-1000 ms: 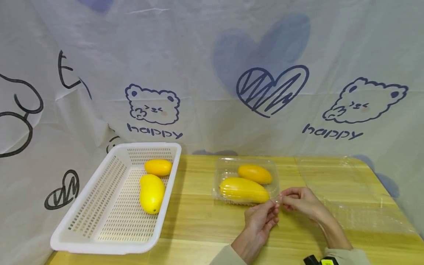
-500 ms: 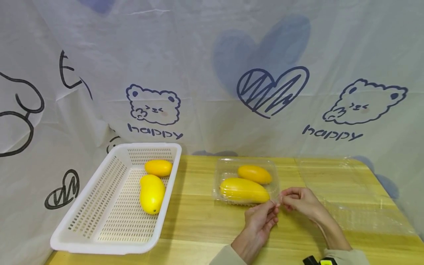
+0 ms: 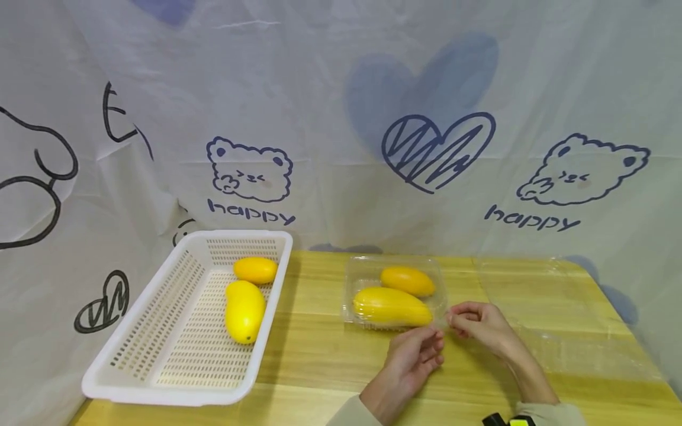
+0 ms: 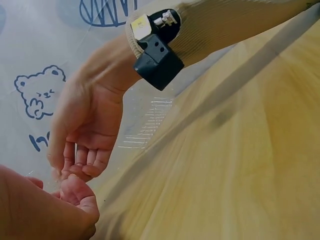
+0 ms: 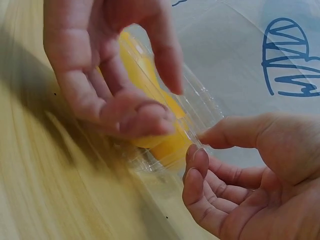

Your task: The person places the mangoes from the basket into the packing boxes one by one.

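A clear plastic clamshell box (image 3: pixel 351 269) sits on the table with a long yellow mango (image 3: pixel 391 306) and a shorter orange-yellow mango (image 3: pixel 407 280) inside, seen through its lid. At its near right corner my right hand (image 3: pixel 482 325) pinches the clear edge between thumb and forefinger. My left hand (image 3: pixel 410 361) is just in front of the same corner, thumb apart from loosely bent fingers, holding nothing. In the right wrist view the left hand (image 5: pixel 110 65) partly covers the box, and the right fingertips (image 5: pixel 194 155) are at its edge.
On the left stands a white perforated basket (image 3: pixel 258 378) holding a yellow mango (image 3: pixel 245 312) and a smaller orange-yellow mango (image 3: pixel 255 270). Clear plastic packaging (image 3: pixel 586 355) lies on the right side of the table. A printed cloth (image 3: pixel 330 118) hangs behind.
My left hand has come off the box corner, drawing back slightly left and toward me. My right hand has stayed at the corner. The basket and its mangoes have not moved.
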A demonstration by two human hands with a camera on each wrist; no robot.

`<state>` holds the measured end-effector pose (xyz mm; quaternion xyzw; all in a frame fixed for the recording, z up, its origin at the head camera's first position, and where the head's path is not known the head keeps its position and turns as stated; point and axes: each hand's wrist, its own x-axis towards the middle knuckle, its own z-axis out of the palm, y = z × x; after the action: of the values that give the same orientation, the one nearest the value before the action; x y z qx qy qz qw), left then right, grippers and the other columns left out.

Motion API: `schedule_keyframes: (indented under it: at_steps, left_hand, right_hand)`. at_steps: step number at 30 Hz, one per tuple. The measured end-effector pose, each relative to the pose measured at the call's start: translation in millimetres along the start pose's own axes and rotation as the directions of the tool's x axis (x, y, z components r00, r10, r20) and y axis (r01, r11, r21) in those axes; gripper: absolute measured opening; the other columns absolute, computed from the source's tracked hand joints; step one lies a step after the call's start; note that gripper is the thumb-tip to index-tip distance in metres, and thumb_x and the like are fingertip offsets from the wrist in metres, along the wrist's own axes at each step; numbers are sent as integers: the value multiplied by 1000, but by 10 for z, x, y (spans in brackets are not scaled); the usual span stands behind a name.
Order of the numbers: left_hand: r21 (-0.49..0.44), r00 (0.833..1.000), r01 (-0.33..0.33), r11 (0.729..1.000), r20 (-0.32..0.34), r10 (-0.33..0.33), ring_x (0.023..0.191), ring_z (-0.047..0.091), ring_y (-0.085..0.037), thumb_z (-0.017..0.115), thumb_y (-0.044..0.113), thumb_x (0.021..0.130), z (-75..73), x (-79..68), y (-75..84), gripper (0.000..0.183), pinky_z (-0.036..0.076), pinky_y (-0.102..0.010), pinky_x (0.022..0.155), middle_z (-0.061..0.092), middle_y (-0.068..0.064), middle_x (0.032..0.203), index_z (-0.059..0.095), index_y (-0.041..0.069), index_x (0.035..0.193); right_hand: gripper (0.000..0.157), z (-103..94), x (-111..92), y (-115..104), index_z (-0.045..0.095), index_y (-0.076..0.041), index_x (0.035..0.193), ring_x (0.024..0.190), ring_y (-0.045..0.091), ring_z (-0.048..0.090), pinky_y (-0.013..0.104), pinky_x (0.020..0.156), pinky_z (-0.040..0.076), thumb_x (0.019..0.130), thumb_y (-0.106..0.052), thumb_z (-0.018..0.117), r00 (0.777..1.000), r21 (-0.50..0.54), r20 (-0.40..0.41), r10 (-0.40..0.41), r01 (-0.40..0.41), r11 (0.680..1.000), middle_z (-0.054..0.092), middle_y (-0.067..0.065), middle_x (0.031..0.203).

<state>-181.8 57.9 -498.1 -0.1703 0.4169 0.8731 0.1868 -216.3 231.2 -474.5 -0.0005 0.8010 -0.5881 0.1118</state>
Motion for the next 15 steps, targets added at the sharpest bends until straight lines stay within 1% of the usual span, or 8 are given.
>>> schedule_keyframes:
  at_steps: [3, 5, 7, 10, 11, 13, 15]
  left_hand:
    - [-4, 1000, 0, 1000, -4, 0, 72, 62, -12, 68, 6, 92, -75, -54, 51, 10, 50, -26, 64, 72, -4, 84, 73, -1, 96]
    - [-1, 1000, 7, 1000, 6, -7, 74, 63, -13, 66, 8, 92, -119, -94, 96, 12, 51, -26, 65, 73, -5, 88, 72, -1, 99]
    - [13, 999, 22, 1000, 41, -23, 78, 63, -14, 65, 9, 93, -163, -137, 146, 16, 51, -27, 68, 73, -7, 93, 70, -2, 103]
    - [56, 993, 10, 998, 115, -17, 83, 65, -15, 61, 7, 96, -222, -186, 214, 16, 53, -28, 72, 73, -9, 101, 68, -2, 108]
    - [73, 990, -12, 997, 139, 2, 85, 66, -16, 60, 5, 96, -240, -195, 233, 15, 54, -28, 73, 73, -11, 103, 67, -2, 108]
    - [114, 981, -82, 990, 184, 60, 88, 68, -17, 58, 1, 95, -270, -217, 284, 15, 56, -28, 75, 74, -14, 108, 67, -2, 107]
    - [165, 969, -162, 973, 214, 125, 89, 69, -17, 58, -2, 94, -296, -236, 346, 15, 57, -28, 75, 74, -17, 110, 66, -4, 106]
  right_hand:
    - [33, 27, -2, 13, 60, 16, 118, 78, 14, 63, 27, 69, 56, 97, -8, 67, 1000, 0, -1, 8, -8, 1000, 70, 9, 90]
    - [33, 33, -3, 21, 60, 16, 117, 79, 15, 63, 27, 69, 57, 97, -8, 67, 1000, 3, 1, 8, -8, 1000, 70, 10, 90]
    - [32, 33, -1, 26, 60, 16, 117, 79, 15, 64, 28, 70, 57, 97, -8, 67, 1000, 7, 6, 2, -2, 1000, 70, 11, 90]
    - [31, 31, 4, 25, 60, 17, 116, 79, 16, 65, 29, 70, 58, 97, -7, 67, 1000, 20, 9, -9, 9, 1000, 71, 12, 90]
    - [30, 29, 6, 24, 60, 17, 116, 79, 16, 65, 29, 71, 59, 97, -6, 66, 1000, 21, 13, -14, 14, 1000, 71, 12, 90]
    - [30, 28, 8, 20, 59, 17, 116, 79, 16, 66, 30, 71, 59, 97, -6, 66, 1000, 25, 13, -21, 21, 999, 71, 13, 91]
    - [31, 26, 9, 19, 59, 17, 116, 79, 16, 66, 31, 71, 59, 97, -6, 66, 1000, 26, 12, -25, 25, 999, 71, 13, 92]
